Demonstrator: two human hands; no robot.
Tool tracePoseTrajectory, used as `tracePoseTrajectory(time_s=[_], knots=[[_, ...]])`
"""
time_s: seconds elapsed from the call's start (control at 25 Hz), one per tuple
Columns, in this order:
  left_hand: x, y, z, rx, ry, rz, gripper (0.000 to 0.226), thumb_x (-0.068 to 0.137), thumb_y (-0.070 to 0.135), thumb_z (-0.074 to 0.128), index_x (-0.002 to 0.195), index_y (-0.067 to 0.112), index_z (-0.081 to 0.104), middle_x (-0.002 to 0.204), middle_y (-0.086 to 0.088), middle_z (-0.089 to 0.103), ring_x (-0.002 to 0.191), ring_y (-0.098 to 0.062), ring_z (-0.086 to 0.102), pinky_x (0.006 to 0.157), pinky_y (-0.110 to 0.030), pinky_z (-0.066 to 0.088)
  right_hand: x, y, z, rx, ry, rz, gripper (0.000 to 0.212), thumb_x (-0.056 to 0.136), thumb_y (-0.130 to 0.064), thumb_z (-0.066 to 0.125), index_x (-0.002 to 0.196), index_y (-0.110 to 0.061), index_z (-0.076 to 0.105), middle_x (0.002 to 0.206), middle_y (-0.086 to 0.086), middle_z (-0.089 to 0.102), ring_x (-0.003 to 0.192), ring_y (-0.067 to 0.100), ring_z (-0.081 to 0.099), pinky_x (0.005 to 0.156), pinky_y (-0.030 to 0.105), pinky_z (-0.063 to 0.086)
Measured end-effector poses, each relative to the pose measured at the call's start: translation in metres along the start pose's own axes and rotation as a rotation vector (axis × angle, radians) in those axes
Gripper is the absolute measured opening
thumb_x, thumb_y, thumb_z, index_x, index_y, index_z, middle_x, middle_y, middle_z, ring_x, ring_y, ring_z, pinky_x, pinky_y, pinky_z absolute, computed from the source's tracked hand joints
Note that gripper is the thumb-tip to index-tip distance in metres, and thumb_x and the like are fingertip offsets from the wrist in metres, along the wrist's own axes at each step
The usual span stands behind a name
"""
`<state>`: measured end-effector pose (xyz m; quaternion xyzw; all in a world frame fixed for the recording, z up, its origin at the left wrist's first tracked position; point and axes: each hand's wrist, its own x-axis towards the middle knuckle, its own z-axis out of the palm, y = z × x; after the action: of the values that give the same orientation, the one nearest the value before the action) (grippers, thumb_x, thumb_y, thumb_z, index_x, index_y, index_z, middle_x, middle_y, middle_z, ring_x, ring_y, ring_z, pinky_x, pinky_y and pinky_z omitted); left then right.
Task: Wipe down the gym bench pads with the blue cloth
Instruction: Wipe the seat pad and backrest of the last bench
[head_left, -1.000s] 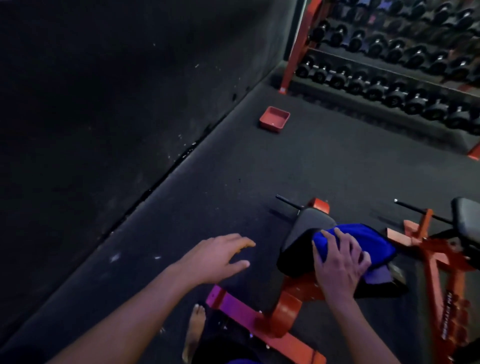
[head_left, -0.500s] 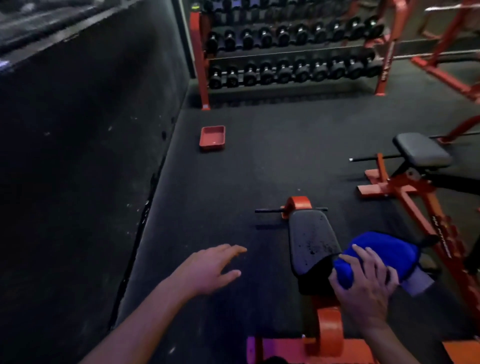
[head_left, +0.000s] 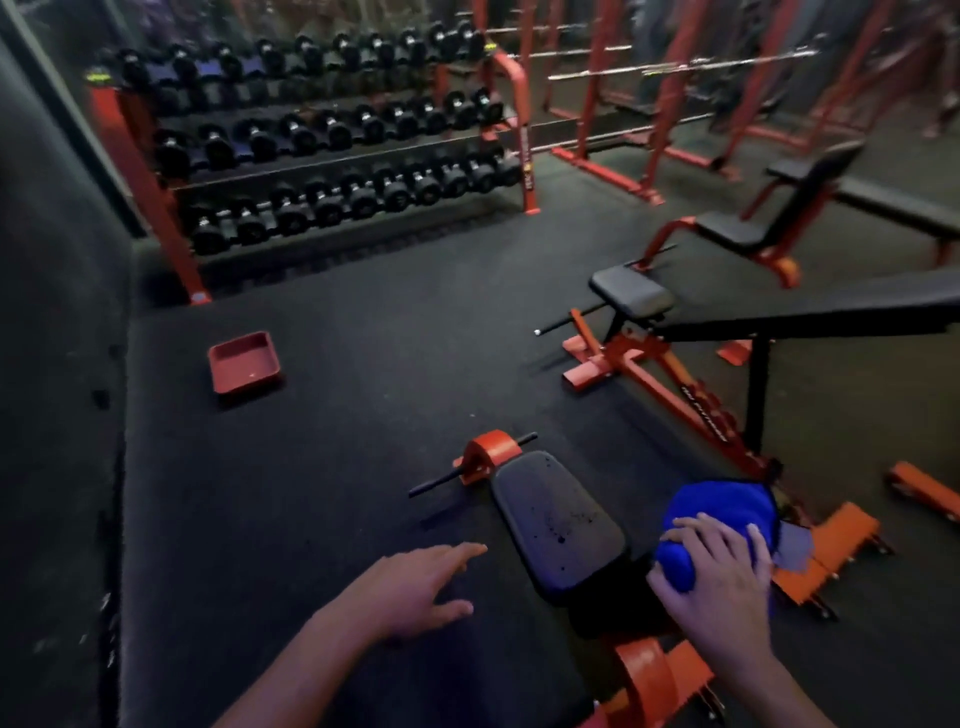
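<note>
The blue cloth (head_left: 719, 525), gripped by the right hand (head_left: 719, 587), has slid seemingly off the pad (head_left: 556, 519); left hand (head_left: 415, 587) hovers spread.

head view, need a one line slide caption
Right hand grips the blue cloth beside the bench seat pad; left hand hovers open.

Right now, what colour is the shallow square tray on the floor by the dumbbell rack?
The tray is red, shown in the head view.
</note>
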<state>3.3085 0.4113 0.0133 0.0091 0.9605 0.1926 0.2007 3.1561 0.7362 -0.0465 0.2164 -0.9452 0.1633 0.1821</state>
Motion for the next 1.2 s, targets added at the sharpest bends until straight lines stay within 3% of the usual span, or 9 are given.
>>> tracePoseTrajectory(time_s=[0.2, 0.36, 0.68, 0.84, 0.96, 1.04, 1.08, 1.2], knots=[[0.054, -0.048, -0.038, 0.081, -0.053, 0.157, 0.063, 0.100, 0.049, 0.054, 0.156, 0.043, 0.025, 0.151, 0.011, 0.048, 0.131, -0.011, 0.052, 0.106, -0.031, 0.044, 0.006, -0.018, 0.002, -0.049, -0.023, 0.171, 0.032, 0.065, -0.049, 0.055, 0.085, -0.027, 0.067, 0.105, -0.010, 0.068, 0.120, 0.020, 0.054, 0.116, 0.052, 0.021], [0.111, -0.019, -0.041, 0.140, -0.136, 0.379, 0.065, 0.100, 0.048, 0.053, 0.158, 0.039, 0.025, 0.159, 0.007, 0.039, 0.139, -0.016, 0.047, 0.110, -0.033, 0.041, 0.013, -0.031, 0.003, -0.055, -0.011, 0.262, 0.029, 0.065, -0.048, 0.057, 0.082, -0.027, 0.066, 0.105, -0.012, 0.070, 0.120, 0.017, 0.055, 0.115, 0.047, 0.023], [0.235, 0.011, -0.080, 0.377, -0.285, 0.828, 0.066, 0.101, 0.045, 0.053, 0.159, 0.034, 0.023, 0.157, 0.010, 0.033, 0.140, -0.017, 0.042, 0.108, -0.039, 0.044, 0.021, -0.035, 0.020, -0.044, 0.144, 0.453, 0.020, 0.063, -0.031, 0.066, 0.081, -0.023, 0.070, 0.112, -0.012, 0.070, 0.121, 0.018, 0.059, 0.111, 0.054, 0.034], [0.289, 0.019, -0.116, 0.515, -0.312, 0.995, 0.071, 0.103, 0.045, 0.052, 0.162, 0.032, 0.015, 0.165, 0.007, 0.022, 0.146, -0.019, 0.034, 0.117, -0.036, 0.034, 0.019, -0.046, 0.035, 0.015, 0.324, 0.700, 0.022, 0.075, -0.030, 0.061, 0.093, -0.021, 0.068, 0.130, -0.007, 0.064, 0.131, 0.021, 0.052, 0.111, 0.050, 0.037], [0.314, 0.039, -0.124, 0.516, -0.285, 1.083, 0.072, 0.103, 0.046, 0.052, 0.162, 0.032, 0.013, 0.167, 0.006, 0.017, 0.148, -0.020, 0.030, 0.118, -0.042, 0.034, 0.017, -0.050, 0.040, 0.112, 0.438, 0.829, 0.024, 0.089, -0.031, 0.060, 0.108, -0.017, 0.067, 0.141, -0.003, 0.055, 0.136, 0.010, 0.044, 0.117, 0.029, 0.031], [0.320, 0.058, -0.120, 0.552, -0.298, 1.198, 0.072, 0.102, 0.046, 0.051, 0.162, 0.033, 0.014, 0.168, 0.006, 0.016, 0.149, -0.020, 0.028, 0.118, -0.044, 0.034, 0.019, -0.063, 0.038, 0.236, 0.542, 1.003, 0.020, 0.095, -0.025, 0.065, 0.115, -0.021, 0.065, 0.143, -0.009, 0.052, 0.134, -0.001, 0.043, 0.114, 0.014, 0.027], [0.322, 0.067, -0.117, 0.580, -0.316, 1.266, 0.072, 0.102, 0.046, 0.051, 0.162, 0.032, 0.014, 0.168, 0.005, 0.015, 0.150, -0.020, 0.027, 0.118, -0.043, 0.034, 0.020, -0.073, 0.038, 0.332, 0.629, 1.114, 0.019, 0.097, -0.022, 0.064, 0.115, -0.025, 0.066, 0.140, -0.012, 0.055, 0.132, -0.001, 0.046, 0.113, 0.015, 0.030], [0.333, 0.077, -0.109, 0.651, -0.381, 1.421, 0.073, 0.102, 0.046, 0.052, 0.163, 0.031, 0.014, 0.169, 0.003, 0.015, 0.152, -0.019, 0.024, 0.121, -0.038, 0.028, 0.018, -0.107, 0.052, 0.601, 1.064, 1.443, 0.015, 0.100, -0.028, 0.058, 0.111, -0.033, 0.067, 0.117, -0.008, 0.071, 0.116, 0.014, 0.063, 0.107, 0.038, 0.046]])
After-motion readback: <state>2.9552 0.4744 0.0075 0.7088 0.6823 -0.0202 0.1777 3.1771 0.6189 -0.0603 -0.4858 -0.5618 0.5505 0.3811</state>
